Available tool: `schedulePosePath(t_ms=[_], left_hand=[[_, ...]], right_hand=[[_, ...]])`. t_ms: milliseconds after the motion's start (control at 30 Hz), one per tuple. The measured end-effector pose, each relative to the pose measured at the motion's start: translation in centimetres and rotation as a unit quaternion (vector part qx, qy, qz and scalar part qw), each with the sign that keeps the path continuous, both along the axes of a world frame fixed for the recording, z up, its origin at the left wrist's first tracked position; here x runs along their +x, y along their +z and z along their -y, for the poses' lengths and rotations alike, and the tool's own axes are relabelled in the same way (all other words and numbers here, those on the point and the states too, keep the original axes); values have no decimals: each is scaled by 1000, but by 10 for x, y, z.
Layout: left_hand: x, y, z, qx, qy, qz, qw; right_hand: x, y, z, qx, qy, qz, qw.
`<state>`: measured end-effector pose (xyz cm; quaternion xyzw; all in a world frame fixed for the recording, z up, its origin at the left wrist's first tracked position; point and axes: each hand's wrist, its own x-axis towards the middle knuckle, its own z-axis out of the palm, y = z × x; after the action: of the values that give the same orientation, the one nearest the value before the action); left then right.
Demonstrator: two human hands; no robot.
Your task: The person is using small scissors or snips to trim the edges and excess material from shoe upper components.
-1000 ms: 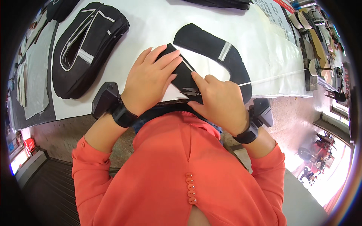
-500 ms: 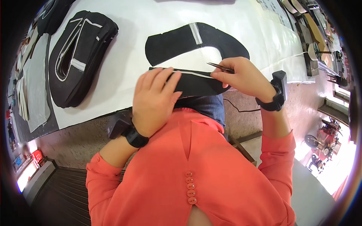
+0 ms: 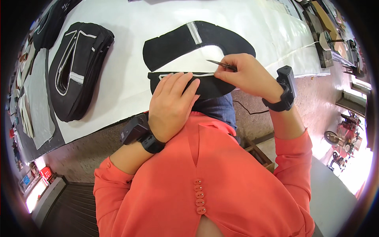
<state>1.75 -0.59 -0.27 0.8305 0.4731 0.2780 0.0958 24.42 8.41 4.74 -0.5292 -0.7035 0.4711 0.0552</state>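
Note:
A black curved shoe-upper piece [image 3: 211,87] lies at the table's near edge, with a thin white strip [image 3: 205,74] along its upper edge. My left hand [image 3: 171,100] rests flat on its left part, fingers stretched out. At the right part, my right hand [image 3: 248,77] is closed around small pointed scissors [image 3: 221,64], whose slim tip points left. Its thumb and finger also meet at the strip's right end. Just beyond lies another black curved upper piece [image 3: 166,51], crossed by a silvery-white band. The scissors' handles are hidden in my palm.
Stacked black shoe uppers [image 3: 63,98] with white-lined openings lie at the left. More dark pieces [image 3: 49,27] and grey sheets [image 3: 39,102] sit along the far-left side. A roll of white tape [image 3: 326,42] stands at the right edge of the white-covered table [image 3: 122,67].
Both hands have shifted slightly in view, my left one rightward and my right one up and left. More of the white strip now shows between them. The scissors stay in my right hand.

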Motion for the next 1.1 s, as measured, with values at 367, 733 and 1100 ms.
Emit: schedulePosePath(t_ms=[367,733,1100], left_hand=[[-4,1,-12,14,18,-11,1000],[-1,-8,-10,12,23,17,1000],[24,-6,-21,17,-54,15,998]], right_hand=[[-11,0,-3,77,-51,-66,994],[-10,-15,-5,87,-58,35,994],[-1,-20,-9,49,-32,-23,998]])
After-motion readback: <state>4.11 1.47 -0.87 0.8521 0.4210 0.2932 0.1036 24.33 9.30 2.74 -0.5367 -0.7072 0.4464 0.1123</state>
